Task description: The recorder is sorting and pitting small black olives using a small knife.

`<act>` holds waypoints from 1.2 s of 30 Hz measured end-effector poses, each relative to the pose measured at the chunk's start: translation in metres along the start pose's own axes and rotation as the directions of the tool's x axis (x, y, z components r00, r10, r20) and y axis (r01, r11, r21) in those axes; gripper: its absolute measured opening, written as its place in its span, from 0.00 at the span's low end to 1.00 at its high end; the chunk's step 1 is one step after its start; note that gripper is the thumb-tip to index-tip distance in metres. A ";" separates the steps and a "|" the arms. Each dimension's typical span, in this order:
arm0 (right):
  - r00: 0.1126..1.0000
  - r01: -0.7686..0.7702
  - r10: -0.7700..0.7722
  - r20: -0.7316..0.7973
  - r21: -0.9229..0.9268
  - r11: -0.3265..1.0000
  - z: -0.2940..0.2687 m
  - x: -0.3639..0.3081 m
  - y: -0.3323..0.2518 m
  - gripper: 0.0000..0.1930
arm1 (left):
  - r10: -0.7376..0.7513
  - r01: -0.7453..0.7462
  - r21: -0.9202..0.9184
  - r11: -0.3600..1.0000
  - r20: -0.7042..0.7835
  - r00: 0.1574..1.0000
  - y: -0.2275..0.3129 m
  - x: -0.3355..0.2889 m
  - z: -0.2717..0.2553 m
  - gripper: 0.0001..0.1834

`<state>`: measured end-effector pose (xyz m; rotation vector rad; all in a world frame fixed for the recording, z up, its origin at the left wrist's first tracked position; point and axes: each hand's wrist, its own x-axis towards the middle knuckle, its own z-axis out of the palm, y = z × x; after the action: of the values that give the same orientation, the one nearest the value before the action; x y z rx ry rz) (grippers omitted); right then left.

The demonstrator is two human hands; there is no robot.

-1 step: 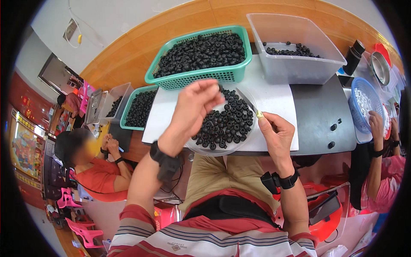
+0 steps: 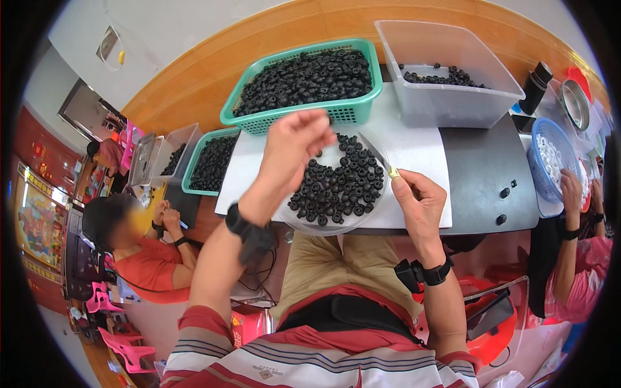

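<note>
My right hand (image 2: 419,197) grips a small knife (image 2: 376,152) by its yellow-green handle, the blade slanting up and left over the tray. Over the tray's far left side is my left hand (image 2: 292,150), its fingers pinched together and a little blurred. At their tips shows a small dark piece, seemingly one of the black parts. Below both hands, a shallow clear round tray (image 2: 304,226) holds many small black ring-shaped parts (image 2: 343,187) with holes in them. This tray rests on a white board (image 2: 430,161) at the table's near edge.
Beyond the tray stand a green basket (image 2: 310,118) full of black parts and a clear bin (image 2: 453,107) with fewer. A smaller green basket (image 2: 206,189) is at left. Loose parts (image 2: 504,193) lie on the dark table (image 2: 479,161). People sit on both sides; a blue basket (image 2: 550,184) stands right.
My left hand has moved slightly up and left, away from the black parts, the dark piece moving with its fingertips. My right hand and the knife stay almost still.
</note>
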<state>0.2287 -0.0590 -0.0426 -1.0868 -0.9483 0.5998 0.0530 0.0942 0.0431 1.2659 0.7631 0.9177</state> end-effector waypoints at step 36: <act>1.000 -0.017 0.017 0.012 0.051 0.999 -0.003 -0.001 -0.001 0.13 | 0.190 -0.456 0.887 0.076 0.436 0.880 -0.045 0.034 -0.012 0.08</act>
<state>0.2309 -0.0610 -0.0428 -1.0472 -0.9295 0.6416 0.0639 0.1273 -0.0027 2.8351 0.9463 0.4953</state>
